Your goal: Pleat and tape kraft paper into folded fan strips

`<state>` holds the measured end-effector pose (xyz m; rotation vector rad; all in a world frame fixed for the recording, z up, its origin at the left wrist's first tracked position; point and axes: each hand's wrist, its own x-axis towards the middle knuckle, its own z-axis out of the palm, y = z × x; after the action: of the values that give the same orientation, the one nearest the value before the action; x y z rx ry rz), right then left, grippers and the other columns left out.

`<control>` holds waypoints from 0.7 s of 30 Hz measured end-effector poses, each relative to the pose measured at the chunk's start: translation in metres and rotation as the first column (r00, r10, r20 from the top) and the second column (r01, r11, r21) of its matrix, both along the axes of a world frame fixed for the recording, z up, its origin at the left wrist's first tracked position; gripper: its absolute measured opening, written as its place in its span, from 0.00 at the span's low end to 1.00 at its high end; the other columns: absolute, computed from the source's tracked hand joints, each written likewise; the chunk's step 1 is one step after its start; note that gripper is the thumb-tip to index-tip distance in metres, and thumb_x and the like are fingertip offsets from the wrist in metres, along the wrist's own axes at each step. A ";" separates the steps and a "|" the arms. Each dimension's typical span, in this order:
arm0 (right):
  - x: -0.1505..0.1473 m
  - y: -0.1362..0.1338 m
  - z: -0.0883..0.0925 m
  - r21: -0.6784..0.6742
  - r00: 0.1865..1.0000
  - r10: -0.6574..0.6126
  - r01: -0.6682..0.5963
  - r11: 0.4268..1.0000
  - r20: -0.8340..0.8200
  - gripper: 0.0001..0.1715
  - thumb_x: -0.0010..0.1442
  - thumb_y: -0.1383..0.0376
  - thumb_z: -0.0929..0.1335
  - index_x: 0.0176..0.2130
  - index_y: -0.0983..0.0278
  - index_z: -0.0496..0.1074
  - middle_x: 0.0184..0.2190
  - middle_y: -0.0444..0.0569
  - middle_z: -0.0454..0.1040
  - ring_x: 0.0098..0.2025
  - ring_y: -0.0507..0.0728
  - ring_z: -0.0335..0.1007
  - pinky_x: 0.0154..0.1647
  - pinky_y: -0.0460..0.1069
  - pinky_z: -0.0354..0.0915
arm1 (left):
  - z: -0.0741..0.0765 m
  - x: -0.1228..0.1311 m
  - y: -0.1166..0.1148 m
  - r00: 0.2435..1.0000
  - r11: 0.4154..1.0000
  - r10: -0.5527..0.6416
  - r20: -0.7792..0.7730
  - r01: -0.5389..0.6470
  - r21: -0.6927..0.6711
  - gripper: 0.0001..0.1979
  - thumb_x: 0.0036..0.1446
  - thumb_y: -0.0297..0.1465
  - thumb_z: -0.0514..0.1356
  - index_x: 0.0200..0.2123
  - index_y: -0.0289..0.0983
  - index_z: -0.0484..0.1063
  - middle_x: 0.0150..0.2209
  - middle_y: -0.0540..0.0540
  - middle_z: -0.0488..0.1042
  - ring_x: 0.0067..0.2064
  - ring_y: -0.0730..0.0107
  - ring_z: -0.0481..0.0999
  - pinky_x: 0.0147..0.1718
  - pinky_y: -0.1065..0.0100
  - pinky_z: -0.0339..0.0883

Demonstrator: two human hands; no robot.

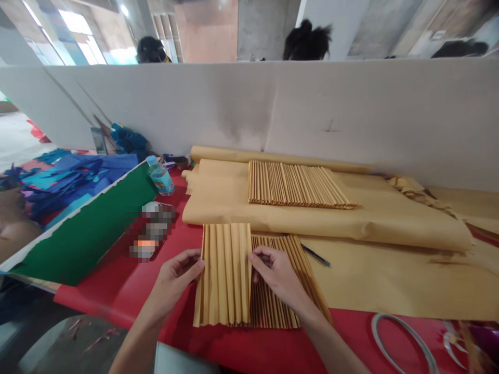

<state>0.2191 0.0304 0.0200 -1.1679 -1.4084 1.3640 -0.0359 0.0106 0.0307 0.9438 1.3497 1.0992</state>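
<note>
A sheet of pleated yellow-brown paper [226, 275] is held upright between my two hands, its folds running up and down. My left hand [180, 272] pinches its left edge, thumb toward me. At the right edge, my right hand [275, 272] pinches the paper between thumb and fingers. More tightly pleated paper [275, 306] lies under and to the right of my right hand; whether it joins the held part I cannot tell. Farther back, another bundle of pleated paper [300, 184] rests on a large folded sheet of the same paper [222, 195].
A dark pen-like tool [316, 255] lies right of my hands. A green board [97, 228] stands at left, with a plastic bottle [159, 176] beside it and blue scraps [86, 174] beyond. A white partition [175, 104] closes the back; heads show above it. A coil [403, 340] lies front right.
</note>
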 end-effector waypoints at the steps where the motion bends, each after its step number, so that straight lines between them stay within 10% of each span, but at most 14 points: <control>1: -0.001 -0.001 0.002 0.015 1.000 0.009 -0.009 1.000 0.028 0.17 0.67 0.53 0.67 0.32 0.62 0.70 0.23 0.40 0.69 0.23 0.51 0.69 0.27 0.46 0.63 | 0.000 0.000 0.000 1.000 1.000 -0.004 -0.020 0.004 0.002 0.26 0.47 0.46 0.74 0.46 0.38 0.78 0.44 0.43 0.80 0.43 0.62 0.78 0.40 0.66 0.74; 11: -0.016 -0.013 0.006 0.303 0.905 -0.009 -0.132 0.944 0.424 0.13 0.70 0.60 0.63 0.38 0.61 0.74 0.28 0.44 0.75 0.29 0.54 0.69 0.33 0.49 0.64 | -0.021 -0.022 0.000 0.877 0.977 -0.029 -0.480 0.127 0.172 0.26 0.61 0.46 0.61 0.58 0.40 0.71 0.43 0.42 0.80 0.46 0.55 0.81 0.47 0.55 0.75; 16: -0.016 -0.013 0.000 0.410 0.766 -0.037 -0.302 0.860 0.642 0.17 0.71 0.60 0.63 0.53 0.61 0.75 0.54 0.54 0.77 0.58 0.62 0.69 0.61 0.61 0.63 | -0.023 -0.027 -0.002 0.556 0.890 0.108 -0.824 0.315 0.329 0.21 0.69 0.41 0.54 0.60 0.41 0.70 0.63 0.39 0.71 0.65 0.51 0.69 0.61 0.48 0.67; 21: -0.016 -0.012 -0.004 0.255 0.578 0.094 -0.493 0.832 0.811 0.34 0.73 0.48 0.60 0.70 0.59 0.60 0.74 0.51 0.52 0.75 0.63 0.46 0.74 0.65 0.46 | -0.018 -0.021 0.001 0.215 0.735 -0.005 -0.977 0.663 0.142 0.28 0.71 0.41 0.53 0.72 0.48 0.55 0.74 0.47 0.55 0.74 0.55 0.53 0.68 0.48 0.56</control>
<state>0.2028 0.0180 0.0158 -1.2663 -2.5088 0.6010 -0.0567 0.0116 0.0128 2.5589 1.5474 0.4225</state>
